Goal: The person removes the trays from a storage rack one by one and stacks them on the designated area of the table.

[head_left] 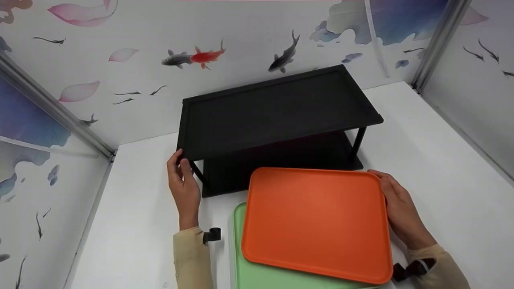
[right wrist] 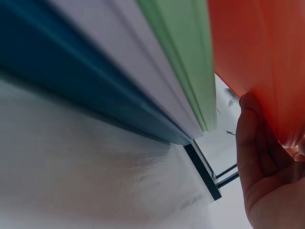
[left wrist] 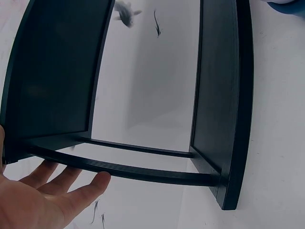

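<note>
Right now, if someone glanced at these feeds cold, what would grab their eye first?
First the orange tray, front and centre, lifted by its right edge in the right hand above a green tray; the right wrist view shows white and blue trays stacked below. Behind it stands a black two-tier shelf on the white table, its front left corner touched by the left hand. The fish-patterned walls also draw the eye.

white table (head_left: 433,160), fish-and-petal patterned wall (head_left: 132,72), metal corner posts (head_left: 56,110), green tray (head_left: 257,277), white tray (right wrist: 138,83) and blue tray (right wrist: 66,81) stacked beneath
</note>
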### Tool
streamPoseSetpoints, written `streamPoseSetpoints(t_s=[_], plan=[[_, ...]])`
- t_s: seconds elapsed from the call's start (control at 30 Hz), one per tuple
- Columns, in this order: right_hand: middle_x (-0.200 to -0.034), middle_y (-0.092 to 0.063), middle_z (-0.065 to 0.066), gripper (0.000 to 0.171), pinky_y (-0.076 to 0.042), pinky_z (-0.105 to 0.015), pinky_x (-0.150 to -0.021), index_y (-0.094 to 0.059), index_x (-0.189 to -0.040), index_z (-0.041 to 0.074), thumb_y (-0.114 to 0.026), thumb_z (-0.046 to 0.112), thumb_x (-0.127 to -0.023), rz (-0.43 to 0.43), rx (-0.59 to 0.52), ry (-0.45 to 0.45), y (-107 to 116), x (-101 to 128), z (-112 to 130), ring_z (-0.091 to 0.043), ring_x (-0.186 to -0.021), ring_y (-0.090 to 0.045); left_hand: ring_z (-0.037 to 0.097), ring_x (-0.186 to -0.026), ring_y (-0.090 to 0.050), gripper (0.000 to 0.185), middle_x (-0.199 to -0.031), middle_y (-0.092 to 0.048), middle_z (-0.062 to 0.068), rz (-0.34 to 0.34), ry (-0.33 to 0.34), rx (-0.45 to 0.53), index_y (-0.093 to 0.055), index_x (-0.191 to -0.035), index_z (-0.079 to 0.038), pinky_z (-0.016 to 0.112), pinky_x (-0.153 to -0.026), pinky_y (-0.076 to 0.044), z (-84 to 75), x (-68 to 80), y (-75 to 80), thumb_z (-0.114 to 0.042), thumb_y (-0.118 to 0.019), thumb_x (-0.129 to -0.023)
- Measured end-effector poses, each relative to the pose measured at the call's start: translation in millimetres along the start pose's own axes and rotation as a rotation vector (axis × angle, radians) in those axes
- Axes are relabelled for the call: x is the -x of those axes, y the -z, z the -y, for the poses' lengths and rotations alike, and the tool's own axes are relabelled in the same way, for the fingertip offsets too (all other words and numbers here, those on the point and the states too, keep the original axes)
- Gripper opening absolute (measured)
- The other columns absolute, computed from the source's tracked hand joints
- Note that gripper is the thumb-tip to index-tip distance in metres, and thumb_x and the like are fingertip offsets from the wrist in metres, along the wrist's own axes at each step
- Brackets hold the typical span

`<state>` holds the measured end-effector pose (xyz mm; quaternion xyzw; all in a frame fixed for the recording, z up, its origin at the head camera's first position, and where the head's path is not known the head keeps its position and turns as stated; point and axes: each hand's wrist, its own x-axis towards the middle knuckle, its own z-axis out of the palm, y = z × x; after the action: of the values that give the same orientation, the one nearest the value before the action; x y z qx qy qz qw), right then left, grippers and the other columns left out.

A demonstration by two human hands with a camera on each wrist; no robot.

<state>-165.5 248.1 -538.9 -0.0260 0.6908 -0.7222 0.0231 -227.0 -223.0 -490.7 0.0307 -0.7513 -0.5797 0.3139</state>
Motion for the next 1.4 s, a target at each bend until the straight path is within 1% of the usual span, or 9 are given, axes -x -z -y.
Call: streamPoseSetpoints(t_s=[0.13,0.4,0.63,0.93,1.13,1.4], plan=[[-0.125,-0.064,-0.001,0.061,-0.058,-0.024,-0.085,-0.039,-0.154,0.003,-0.036,0.046,-0.110,-0.005,0.018,-0.006,-0.4,0.0,-0.5,-0.012,-0.104,-0.067,0.022,-0.140,-0.049,0.040,-0.154,-0.047,0.004,-0.002,0.003,0.002,-0.048,-0.148,-0.011,0.045,-0.114,-0.044,0.4,0.2,-0.1,-0.028,-0.045,-0.111],[-0.124,-0.065,0.000,0.063,-0.060,-0.026,-0.083,-0.039,-0.154,0.004,-0.036,0.047,-0.109,-0.006,0.040,-0.019,-1.1,0.9,-0.5,-0.012,-0.101,-0.068,0.021,-0.139,-0.050,0.040,-0.154,-0.048,0.004,-0.002,0.007,-0.010,-0.048,-0.147,-0.010,0.042,-0.113,-0.045,-0.1,0.6,-0.4,-0.028,-0.045,-0.111],[-0.122,-0.067,0.002,0.061,-0.060,-0.027,-0.082,-0.040,-0.154,0.004,-0.037,0.046,-0.110,0.005,0.007,-0.021,-2.3,0.3,-1.6,-0.012,-0.101,-0.069,0.022,-0.140,-0.049,0.041,-0.154,-0.046,0.004,-0.001,0.011,0.001,-0.048,-0.148,-0.011,0.044,-0.113,-0.045,-1.1,0.7,-0.3,-0.028,-0.044,-0.111],[-0.125,-0.067,0.001,0.058,-0.060,-0.027,-0.085,-0.040,-0.154,0.005,-0.036,0.043,-0.111,0.043,-0.031,-0.018,-2.0,-0.3,-3.4,-0.013,-0.105,-0.069,0.021,-0.138,-0.050,0.040,-0.152,-0.048,0.005,-0.001,0.006,0.010,-0.047,-0.148,-0.009,0.043,-0.113,-0.045,-1.1,0.3,-0.1,-0.026,-0.045,-0.111],[-0.125,-0.067,0.003,0.061,-0.059,-0.026,-0.085,-0.037,-0.155,0.003,-0.036,0.044,-0.110,0.034,-0.020,-0.035,-1.0,-1.1,-3.6,-0.011,-0.105,-0.068,0.020,-0.138,-0.050,0.040,-0.153,-0.048,0.004,-0.001,0.011,0.009,-0.047,-0.148,-0.010,0.042,-0.113,-0.045,-0.1,-0.2,-0.3,-0.025,-0.045,-0.111],[-0.128,-0.065,0.006,0.061,-0.057,-0.024,-0.089,-0.037,-0.156,0.004,-0.036,0.044,-0.110,0.040,-0.010,-0.064,-0.9,-1.4,-3.3,-0.008,-0.110,-0.066,0.021,-0.138,-0.050,0.040,-0.153,-0.047,0.004,0.001,0.013,-0.005,-0.047,-0.148,-0.011,0.040,-0.112,-0.046,1.1,-0.6,-0.3,-0.025,-0.045,-0.111]])
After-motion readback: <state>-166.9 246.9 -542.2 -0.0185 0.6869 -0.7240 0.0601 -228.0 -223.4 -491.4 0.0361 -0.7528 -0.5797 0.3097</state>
